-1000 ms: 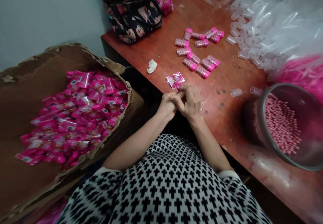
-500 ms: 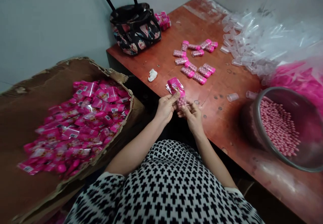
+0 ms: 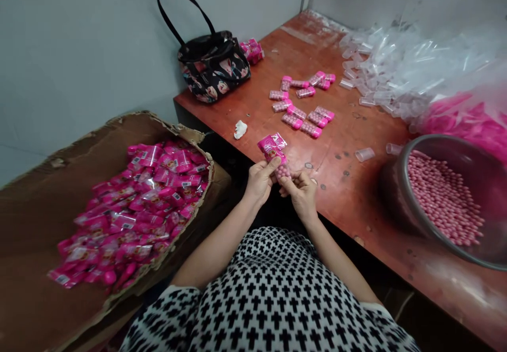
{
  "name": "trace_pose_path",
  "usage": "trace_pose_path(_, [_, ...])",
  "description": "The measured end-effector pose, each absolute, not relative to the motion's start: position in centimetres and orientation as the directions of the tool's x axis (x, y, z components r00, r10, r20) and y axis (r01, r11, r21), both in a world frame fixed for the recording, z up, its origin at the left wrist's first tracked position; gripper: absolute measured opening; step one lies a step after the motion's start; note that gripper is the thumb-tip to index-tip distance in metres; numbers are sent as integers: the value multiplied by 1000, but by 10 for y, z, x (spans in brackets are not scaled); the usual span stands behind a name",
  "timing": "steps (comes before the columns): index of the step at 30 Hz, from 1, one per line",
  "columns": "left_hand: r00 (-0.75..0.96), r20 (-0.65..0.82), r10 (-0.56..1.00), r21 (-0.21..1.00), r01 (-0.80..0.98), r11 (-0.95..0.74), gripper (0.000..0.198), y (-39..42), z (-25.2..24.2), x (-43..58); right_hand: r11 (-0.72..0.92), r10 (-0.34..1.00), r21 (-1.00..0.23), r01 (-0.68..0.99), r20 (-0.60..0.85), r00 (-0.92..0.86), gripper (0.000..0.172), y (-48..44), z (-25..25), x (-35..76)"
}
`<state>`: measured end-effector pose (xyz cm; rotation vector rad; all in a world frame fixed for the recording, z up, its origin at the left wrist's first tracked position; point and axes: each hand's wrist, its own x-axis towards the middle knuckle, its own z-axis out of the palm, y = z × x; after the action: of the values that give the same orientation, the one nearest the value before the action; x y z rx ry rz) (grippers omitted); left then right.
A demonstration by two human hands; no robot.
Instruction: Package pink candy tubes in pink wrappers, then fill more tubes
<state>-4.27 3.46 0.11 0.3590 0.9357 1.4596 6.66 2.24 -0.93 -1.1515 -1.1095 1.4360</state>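
Note:
My left hand (image 3: pixel 259 181) and my right hand (image 3: pixel 302 189) are together at the near edge of the red-brown table (image 3: pixel 356 130). Between them they pinch a small clear tube of pink beads (image 3: pixel 282 169) with a pink plastic wrapper (image 3: pixel 271 146) over its top. The left thumb and fingers grip the wrapper end, the right fingers close on the tube's lower end. Several filled tubes with pink caps (image 3: pixel 301 103) lie further back on the table.
A torn cardboard box (image 3: pixel 79 193) at my left holds many wrapped pink packets (image 3: pixel 142 204). A metal bowl of pink beads (image 3: pixel 443 198) stands at the right. Bags of empty clear tubes (image 3: pixel 396 72) and pink caps (image 3: pixel 471 124) lie behind it. A floral handbag (image 3: pixel 212 69) sits at the back.
My hands lifted off the table edge with a tube and wrapper and now hold them up between the fingers. The view has tilted upward a little.

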Motion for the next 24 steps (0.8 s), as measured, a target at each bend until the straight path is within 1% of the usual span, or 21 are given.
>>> trace_pose_path(2, [-127,-317,940,723,-673,153,31,35,1,-47,-122,989,-986,-117,-110,-102,21,20,-9,67])
trace_pose_path(4, [-44,-303,952,731,-651,203,31,36,0,-54,-132,986,-981,-139,-116,-123,20,18,-9,67])
trace_pose_path(7, [110,-267,957,760,-586,279,31,37,-4,-65,-206,972,-940,-273,-164,-170,19,17,-12,65])
trace_pose_path(9, [137,-263,955,781,-551,294,31,36,-6,-68,-243,966,-906,-346,-193,-172,21,16,-14,64])
trace_pose_path(10, [122,-267,956,793,-535,290,31,35,-7,-68,-244,967,-904,-352,-198,-162,21,17,-15,63])
trace_pose_path(12, [61,-279,958,833,-482,273,29,32,-7,-63,-202,978,-929,-309,-172,-119,23,17,-15,63])
trace_pose_path(15, [-88,-269,959,897,-385,217,27,26,-5,-50,-120,992,-963,-242,-107,-65,23,21,-14,65])
trace_pose_path(17, [-169,-258,951,915,-360,184,28,22,-3,-45,-132,989,-952,-278,-108,-99,24,25,-14,68])
trace_pose_path(18, [-174,-260,950,912,-368,182,28,20,-2,-43,-161,983,-937,-312,-123,-136,26,27,-15,69])
trace_pose_path(19, [-149,-269,952,902,-386,194,29,19,-1,-43,-195,974,-918,-344,-141,-176,29,30,-17,71])
trace_pose_path(21, [-47,-295,954,866,-436,245,30,16,0,-45,-250,957,-886,-391,-164,-241,34,36,-20,73])
trace_pose_path(24, [99,-320,942,811,-485,327,31,13,3,-51,-282,933,-872,-399,-151,-328,40,43,-22,74])
